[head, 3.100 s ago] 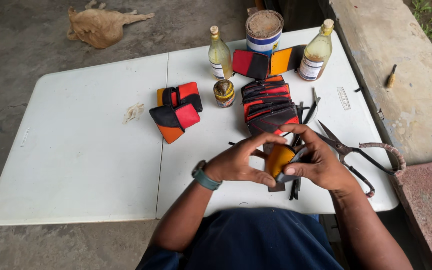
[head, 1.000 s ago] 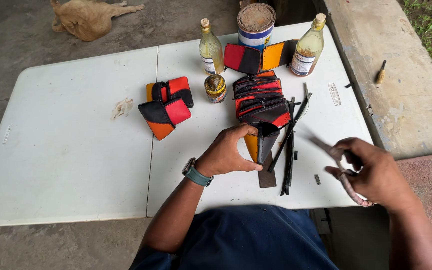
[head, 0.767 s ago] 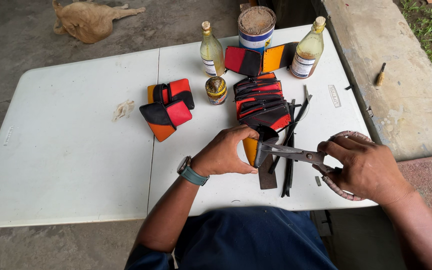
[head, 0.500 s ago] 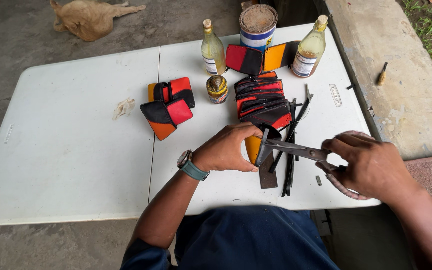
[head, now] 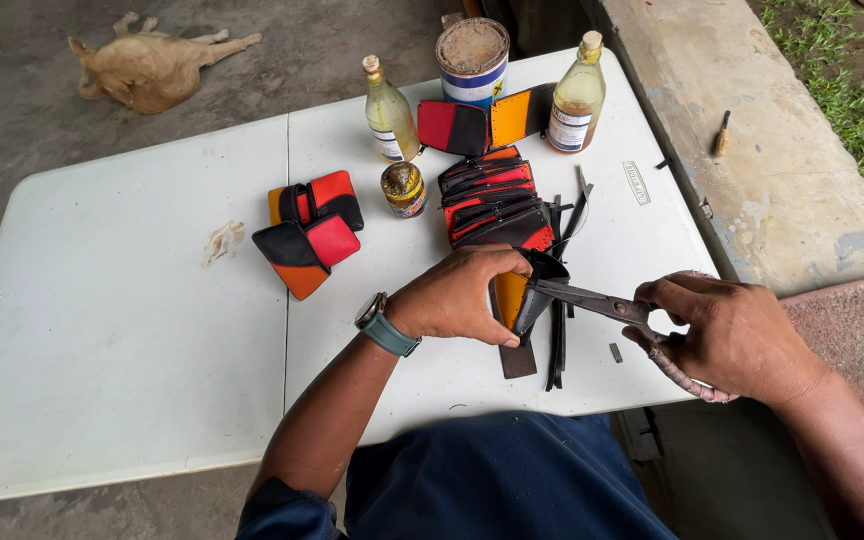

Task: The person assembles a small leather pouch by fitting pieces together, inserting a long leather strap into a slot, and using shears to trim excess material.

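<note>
My left hand (head: 464,297) grips a small orange and black leather piece (head: 522,297) against the white table (head: 132,300); a teal watch sits on that wrist. My right hand (head: 732,335) holds a pair of large metal scissors (head: 597,300), whose blades reach left and touch the black edge of the leather piece. A dark strip (head: 518,358) lies flat under the piece, and thin black offcuts (head: 558,335) lie just to its right.
A stack of red and black wallets (head: 497,200) lies beyond my hands. Two folded wallets (head: 307,230) lie to the left, beside a small jar (head: 404,188). Two glass bottles (head: 388,110), a tin can (head: 472,60) and an open wallet (head: 482,124) stand at the back. An animal (head: 152,68) lies on the floor.
My right hand let go of the leather piece, picked up the scissors from the table's right side and brought the blades to the piece. The left hand kept hold.
</note>
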